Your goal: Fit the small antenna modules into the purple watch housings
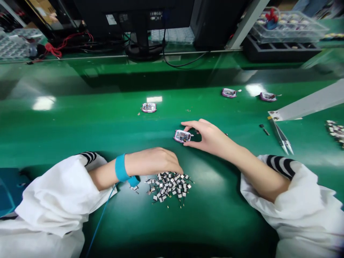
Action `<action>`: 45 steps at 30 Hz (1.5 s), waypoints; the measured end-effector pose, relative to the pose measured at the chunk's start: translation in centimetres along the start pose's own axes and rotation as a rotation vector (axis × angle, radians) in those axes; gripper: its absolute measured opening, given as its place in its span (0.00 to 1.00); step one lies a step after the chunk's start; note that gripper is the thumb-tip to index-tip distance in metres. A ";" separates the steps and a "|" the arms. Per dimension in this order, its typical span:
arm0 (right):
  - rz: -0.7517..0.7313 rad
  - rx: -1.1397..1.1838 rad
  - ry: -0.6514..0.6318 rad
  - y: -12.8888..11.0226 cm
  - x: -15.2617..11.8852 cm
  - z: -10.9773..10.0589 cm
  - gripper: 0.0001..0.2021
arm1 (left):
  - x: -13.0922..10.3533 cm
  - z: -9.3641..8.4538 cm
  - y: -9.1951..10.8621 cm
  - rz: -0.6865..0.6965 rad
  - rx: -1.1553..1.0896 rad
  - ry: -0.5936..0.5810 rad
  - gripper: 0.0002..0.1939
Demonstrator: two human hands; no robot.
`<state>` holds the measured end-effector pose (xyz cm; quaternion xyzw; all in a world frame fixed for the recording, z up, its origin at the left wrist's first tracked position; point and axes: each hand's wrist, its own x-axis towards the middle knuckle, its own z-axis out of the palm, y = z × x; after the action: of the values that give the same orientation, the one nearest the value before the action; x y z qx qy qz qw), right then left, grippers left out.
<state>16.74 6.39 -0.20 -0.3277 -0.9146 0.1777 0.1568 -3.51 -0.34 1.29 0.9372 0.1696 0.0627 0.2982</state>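
Near the middle of the green table (120, 229) lies a small device with a white and purple frame and an exposed circuit board (182, 136). My right hand (205, 138) is at its right side, thumb and fingers curved apart around its right edge, touching or nearly touching it. My left hand (157, 161), with a blue wrist strap (121, 168), reaches over the back edge of a pile of small silvery parts with dark leads (172, 188). Its fingers point down and are mostly hidden by the back of the hand, so what they hold does not show.
Three similar devices lie further back: one left of centre (148, 107), two at right (229, 93) (268, 96). Tweezers (282, 138) and a white arm (311, 102) are at right, beside more small parts (335, 132). A monitor stand (142, 46) stands behind.
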 end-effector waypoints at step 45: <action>-0.046 0.096 0.151 -1.0 -2.5 1.8 0.14 | 1.6 1.4 -0.2 -0.356 0.627 0.443 0.08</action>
<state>17.36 3.64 -1.80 -0.3111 -0.8979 0.1923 0.2451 -1.72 -0.36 0.05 0.9026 0.3997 0.1554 -0.0389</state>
